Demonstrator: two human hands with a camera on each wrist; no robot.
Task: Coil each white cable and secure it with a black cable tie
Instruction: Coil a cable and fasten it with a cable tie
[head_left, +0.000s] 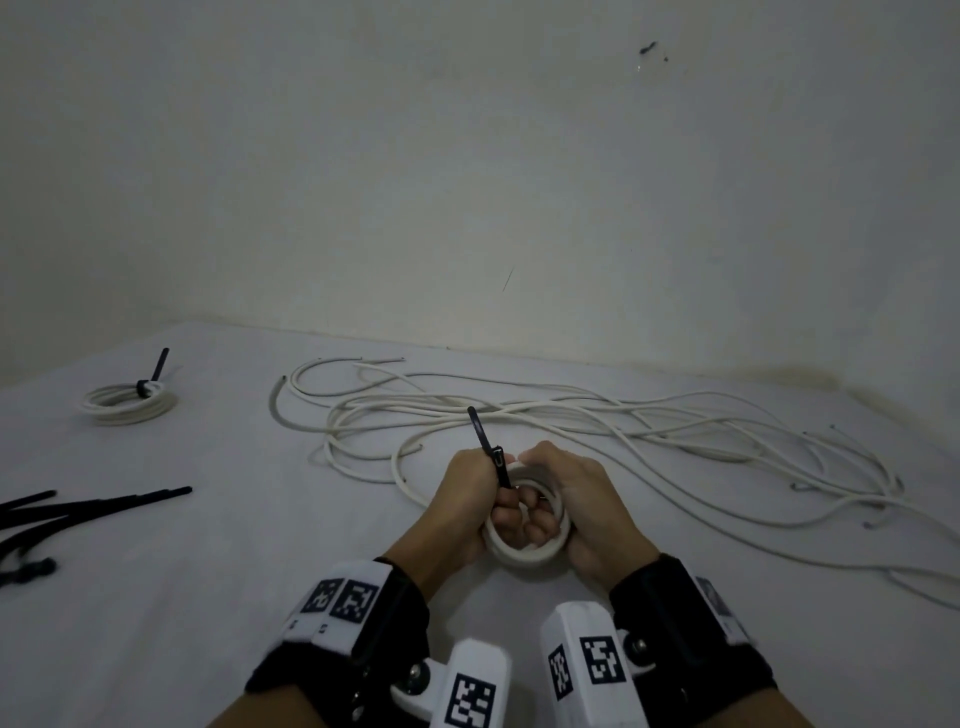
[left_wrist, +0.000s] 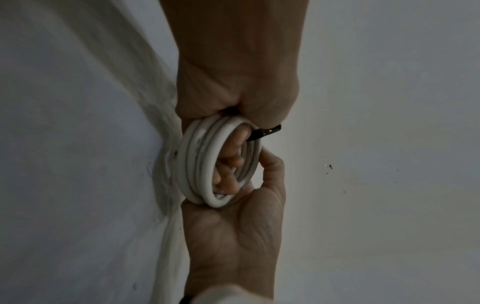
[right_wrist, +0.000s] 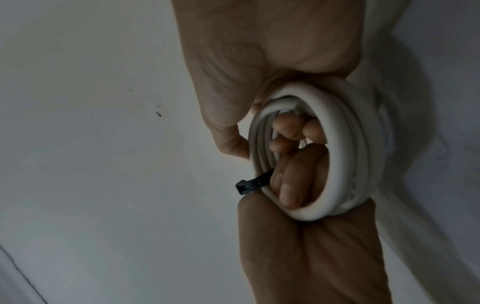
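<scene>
Left hand (head_left: 470, 499) and right hand (head_left: 582, 504) both gripping white coil (head_left: 524, 551) above bed centre, fingers curling through its middle. Black tie (head_left: 491, 457) crossing coil at eleven o'clock, tail sticking up. Risk: grip loosening, loops springing apart before tie is cinching tight.

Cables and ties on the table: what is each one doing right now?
Held coil: wound up, gripped by both hands.
Black cable tie: looped round the held coil, tail sticking up.
Left hand: grips coil and tie.
Right hand: grips coil.
Finished coil: tied, lying far left.
Loose cables: uncoiled, tangled.
Spare ties: lying loose, unused.
</scene>
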